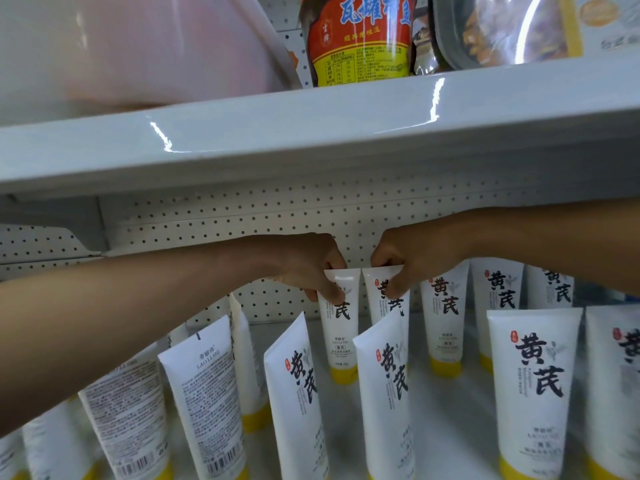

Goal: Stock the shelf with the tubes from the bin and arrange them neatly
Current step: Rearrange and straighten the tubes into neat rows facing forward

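White front tubes (301, 393) crowd foreground; left hand (311, 268) pinches back tube (341, 341), right hand (408, 261) its neighbour (375, 306).

The shelf board (311, 133) was glossy pale grey with bright white glints. Just below it, the back panel (242, 216) was white, dotted with an even grid of small dark holes. Further below the board, the tubes (533, 375) were white with yellow caps, bold black characters down the front and a small red stamp beside them. Those toward the board's lower left showed backs with fine grey print and black barcodes. Above the board, a packet (360, 39) had a red front with blue characters and a yellow panel. A bag (156, 46) above the board's left end was pale pink.
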`<state>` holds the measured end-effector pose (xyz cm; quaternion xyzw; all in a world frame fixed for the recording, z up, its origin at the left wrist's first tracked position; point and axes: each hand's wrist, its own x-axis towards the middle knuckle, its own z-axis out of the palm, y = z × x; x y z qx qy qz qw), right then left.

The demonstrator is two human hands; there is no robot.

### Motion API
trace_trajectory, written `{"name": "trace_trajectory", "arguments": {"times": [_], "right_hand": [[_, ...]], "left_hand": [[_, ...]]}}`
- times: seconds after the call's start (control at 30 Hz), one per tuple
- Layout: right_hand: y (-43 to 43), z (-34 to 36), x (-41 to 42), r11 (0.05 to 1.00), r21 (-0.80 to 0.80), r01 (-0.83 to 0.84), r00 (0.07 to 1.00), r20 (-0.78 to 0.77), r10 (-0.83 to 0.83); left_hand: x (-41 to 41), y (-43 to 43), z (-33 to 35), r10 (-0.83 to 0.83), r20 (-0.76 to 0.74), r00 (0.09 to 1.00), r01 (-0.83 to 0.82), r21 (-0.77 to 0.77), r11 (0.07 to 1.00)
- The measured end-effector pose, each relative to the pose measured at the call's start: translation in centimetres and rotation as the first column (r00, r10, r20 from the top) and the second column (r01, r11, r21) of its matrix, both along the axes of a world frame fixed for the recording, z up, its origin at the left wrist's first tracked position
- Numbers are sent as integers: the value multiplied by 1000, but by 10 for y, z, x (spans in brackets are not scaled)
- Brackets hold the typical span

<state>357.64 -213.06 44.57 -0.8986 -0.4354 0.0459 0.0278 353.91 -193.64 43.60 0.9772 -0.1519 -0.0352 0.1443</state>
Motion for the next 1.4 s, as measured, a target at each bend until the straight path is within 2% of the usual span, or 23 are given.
{"name": "trace_trajectory", "arguments": {"times": [0.3, 0.47, 0.6, 0.7, 0.8, 0.87, 0.93, 1.07, 1.13, 1.4], "right_hand": [[1, 6, -11, 997, -35, 67, 997, 40, -65], [-5, 19, -28, 996, 8, 87, 987, 134, -87], [-18, 34, -53, 984, 176, 29, 971, 228, -69], [-23, 39, -82, 980, 192, -46, 976, 218, 3], [-23, 38, -107, 995, 85, -49, 994, 97, 41], [-21, 34, -120, 999, 16, -45, 999, 20, 44], [-18, 28, -127, 999, -26, -44, 999, -4, 44], [-14, 12, -132, 992, -55, -111, 994, -21, 110], [-13, 3, -131, 989, -20, -146, 989, -7, 146], [-27, -9, -130, 995, 40, -93, 990, 111, 88]], "left_hand": [[-4, 0, -1, -5, -17, 1000, 5, 13, 1000], [-14, -1, 7, -8, 96, 995, -2, 107, 994], [-46, 10, 26, 13, 274, 962, -1, -46, 999], [-81, 15, 30, 18, 344, 939, 31, -136, 990], [-113, 8, 29, 28, 389, 921, -2, -66, 998], [-134, 0, 27, 48, 360, 932, -46, -12, 999], [-152, -9, 24, 70, 342, 937, -120, 128, 985], [-173, -21, 14, 146, 478, 866, -355, 384, 852], [-177, -26, 6, 158, 542, 825, -421, 404, 812], [-176, -38, -10, 216, 518, 827, -419, 313, 853]]}}
